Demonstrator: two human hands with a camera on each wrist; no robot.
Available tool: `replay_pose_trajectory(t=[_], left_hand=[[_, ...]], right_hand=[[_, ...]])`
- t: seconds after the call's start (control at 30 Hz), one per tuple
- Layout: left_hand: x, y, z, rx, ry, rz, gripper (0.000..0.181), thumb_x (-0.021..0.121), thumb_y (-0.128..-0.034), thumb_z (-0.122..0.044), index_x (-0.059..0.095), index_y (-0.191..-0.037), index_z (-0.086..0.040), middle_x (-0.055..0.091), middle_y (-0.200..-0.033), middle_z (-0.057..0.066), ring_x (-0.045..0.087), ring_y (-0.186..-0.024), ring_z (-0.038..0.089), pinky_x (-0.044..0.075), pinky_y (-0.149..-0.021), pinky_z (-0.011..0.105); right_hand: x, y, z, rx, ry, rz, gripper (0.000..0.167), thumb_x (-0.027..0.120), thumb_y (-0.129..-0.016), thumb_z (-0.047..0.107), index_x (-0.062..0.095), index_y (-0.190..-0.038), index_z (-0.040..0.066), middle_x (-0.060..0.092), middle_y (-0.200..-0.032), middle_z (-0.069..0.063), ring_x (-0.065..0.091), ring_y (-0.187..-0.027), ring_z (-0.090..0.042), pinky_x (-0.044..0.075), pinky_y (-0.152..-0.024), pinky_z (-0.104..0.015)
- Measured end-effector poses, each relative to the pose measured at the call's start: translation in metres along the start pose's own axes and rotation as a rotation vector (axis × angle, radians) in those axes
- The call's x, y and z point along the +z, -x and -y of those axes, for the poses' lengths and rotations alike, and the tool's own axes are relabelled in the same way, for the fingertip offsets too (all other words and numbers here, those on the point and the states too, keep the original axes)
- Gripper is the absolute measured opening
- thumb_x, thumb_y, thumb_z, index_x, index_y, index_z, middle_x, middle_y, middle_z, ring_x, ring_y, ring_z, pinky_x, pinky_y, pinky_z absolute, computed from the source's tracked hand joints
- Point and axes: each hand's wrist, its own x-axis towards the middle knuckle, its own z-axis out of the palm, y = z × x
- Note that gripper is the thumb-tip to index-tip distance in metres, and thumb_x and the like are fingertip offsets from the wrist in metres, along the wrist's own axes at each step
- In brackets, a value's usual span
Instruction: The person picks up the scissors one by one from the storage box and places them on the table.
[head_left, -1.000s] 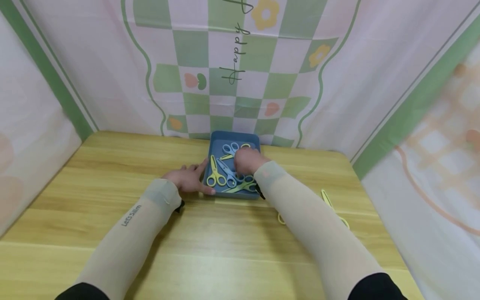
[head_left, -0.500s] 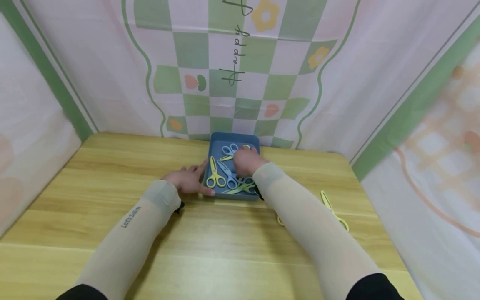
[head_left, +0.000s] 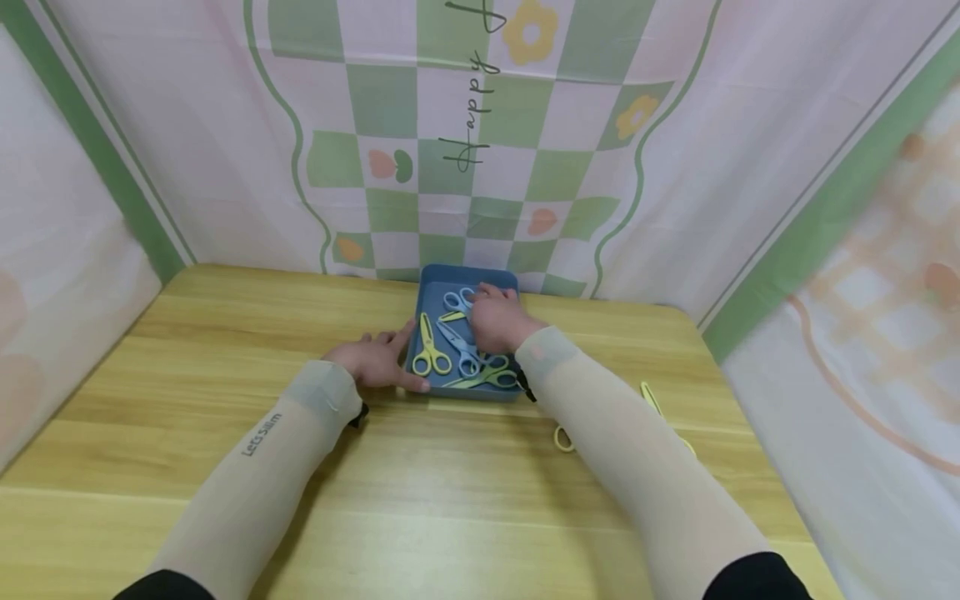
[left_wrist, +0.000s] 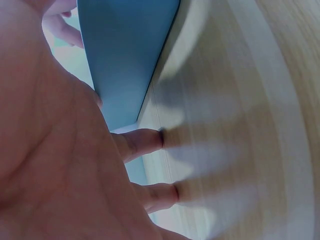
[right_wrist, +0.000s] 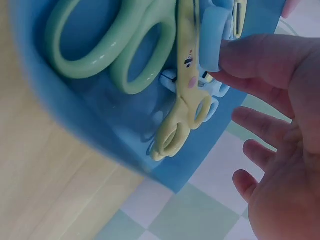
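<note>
A blue tray [head_left: 468,269] at the back of the table holds several scissors. My right hand [head_left: 501,323] is inside it at the right; in the right wrist view, thumb and index finger [right_wrist: 245,57] pinch the handle of blue scissors [right_wrist: 212,37], other fingers apart from it. Beside that handle lie yellow scissors [right_wrist: 187,82] and large green-handled scissors [right_wrist: 117,37]. My left hand [head_left: 372,360] rests against the tray's left side, fingers spread, thumb at the front corner. In the left wrist view, its palm [left_wrist: 60,145] faces the tray wall [left_wrist: 122,55].
Yellow scissors [head_left: 427,329] lie at the tray's left, and another blue pair [head_left: 463,302] lies farther back. More yellow scissors [head_left: 650,397] are on the table [head_left: 435,500], partly hidden by my right forearm. A patterned curtain [head_left: 442,208] stands right behind the tray.
My right hand has shifted slightly right in the tray, its back fingers more spread. The front blue scissors have moved a little to the right. My left hand has stayed still.
</note>
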Motion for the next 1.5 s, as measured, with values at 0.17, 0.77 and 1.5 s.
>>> replay_pose_trajectory(t=[0.17, 0.77, 1.5], left_hand=[[0.001, -0.003, 0.001, -0.014, 0.011, -0.005, 0.126, 0.073, -0.0710, -0.075, -0.009, -0.159, -0.036, 0.006, -0.165, 0.017, -0.003, -0.144, 0.053, 0.005, -0.107, 0.074], [0.001, -0.002, 0.001, -0.036, -0.014, 0.009, 0.127, 0.073, -0.0718, -0.074, -0.011, -0.158, -0.035, 0.005, -0.165, 0.015, -0.004, -0.145, 0.051, 0.006, -0.110, 0.070], [0.002, -0.007, 0.003, -0.046, -0.044, 0.008, 0.128, 0.070, -0.0673, -0.080, -0.014, -0.156, -0.041, 0.003, -0.165, 0.012, -0.005, -0.145, 0.048, 0.008, -0.110, 0.070]], right_hand=[[0.003, 0.002, -0.005, 0.014, -0.003, -0.009, 0.028, 0.061, -0.090, 0.011, 0.063, -0.062, 0.016, 0.037, -0.156, -0.009, 0.011, -0.149, -0.034, 0.018, -0.109, -0.057], [0.005, 0.006, -0.009, 0.023, -0.013, -0.048, 0.028, 0.061, -0.092, 0.013, 0.066, -0.065, 0.019, 0.040, -0.155, -0.008, 0.009, -0.149, -0.033, 0.013, -0.109, -0.063], [0.002, 0.052, -0.019, 0.054, -0.150, -0.281, 0.028, 0.064, -0.077, 0.007, 0.063, -0.053, 0.022, 0.041, -0.153, -0.015, 0.011, -0.148, -0.037, 0.009, -0.109, -0.065]])
